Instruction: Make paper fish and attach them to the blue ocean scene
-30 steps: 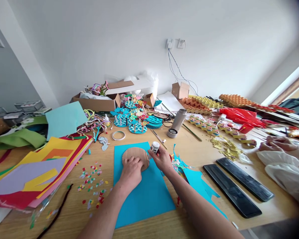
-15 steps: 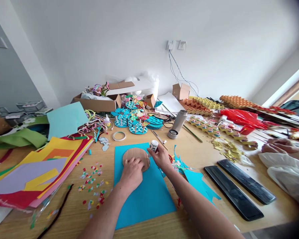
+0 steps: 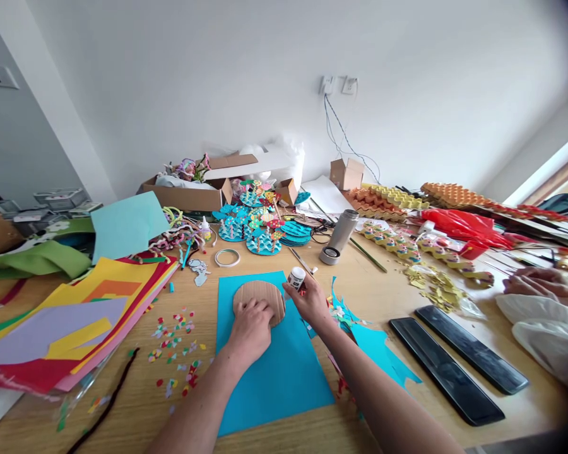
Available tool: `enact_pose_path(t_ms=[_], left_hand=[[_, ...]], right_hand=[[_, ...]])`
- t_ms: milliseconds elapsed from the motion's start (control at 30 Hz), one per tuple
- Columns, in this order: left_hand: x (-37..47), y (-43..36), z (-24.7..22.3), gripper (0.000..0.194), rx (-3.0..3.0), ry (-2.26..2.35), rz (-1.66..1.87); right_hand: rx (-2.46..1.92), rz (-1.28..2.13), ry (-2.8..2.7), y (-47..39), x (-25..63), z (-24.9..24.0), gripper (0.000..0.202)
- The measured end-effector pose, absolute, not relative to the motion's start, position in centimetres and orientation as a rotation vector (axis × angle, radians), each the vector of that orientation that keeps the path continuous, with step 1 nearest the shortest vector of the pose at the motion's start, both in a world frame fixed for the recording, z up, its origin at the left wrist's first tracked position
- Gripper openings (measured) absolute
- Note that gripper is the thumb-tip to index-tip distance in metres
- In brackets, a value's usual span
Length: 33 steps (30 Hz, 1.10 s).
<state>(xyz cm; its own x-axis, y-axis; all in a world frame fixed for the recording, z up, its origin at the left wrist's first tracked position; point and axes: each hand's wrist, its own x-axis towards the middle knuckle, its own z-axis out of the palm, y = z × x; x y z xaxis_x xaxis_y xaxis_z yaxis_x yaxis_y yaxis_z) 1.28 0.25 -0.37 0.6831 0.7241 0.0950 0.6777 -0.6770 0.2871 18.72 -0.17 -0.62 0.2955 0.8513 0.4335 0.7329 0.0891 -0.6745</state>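
A round brown corrugated cardboard disc (image 3: pixel 246 292) lies on a blue sheet of paper (image 3: pixel 277 378). My left hand (image 3: pixel 252 325) presses down on the disc, its fingers spread and slightly bent. Pinched in my right hand (image 3: pixel 312 299) is a small white bottle (image 3: pixel 296 277) with a dark label. It is tilted just off the disc's right edge; its lower end is partly hidden by the fingers. Beside my right forearm lie blue paper offcuts (image 3: pixel 383 353), with scissors partly covered among the scraps.
Coloured sheets (image 3: pixel 85 315) are piled at left, with confetti (image 3: pixel 182 334) scattered nearby. Behind stand a tape roll (image 3: pixel 227 257), decorated blue crafts (image 3: pixel 260 233) and a steel flask (image 3: pixel 343 233). Two black trays (image 3: pixel 445 369) lie at right, near another person's hands (image 3: pixel 534 282).
My right hand has shifted slightly right with the white bottle, away from the disc's edge. My left hand stays on the cardboard. The camera view has turned a little.
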Motion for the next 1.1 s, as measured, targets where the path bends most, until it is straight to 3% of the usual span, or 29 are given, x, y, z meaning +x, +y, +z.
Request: enact_pose_path(t_ms=[1100], left_hand=[[1.3,0.2,-0.2,0.021,2.671,1.134,0.276]], right_hand=[[-1.666,0.119,-1.514,1.5,19.3,-0.9,0.023]])
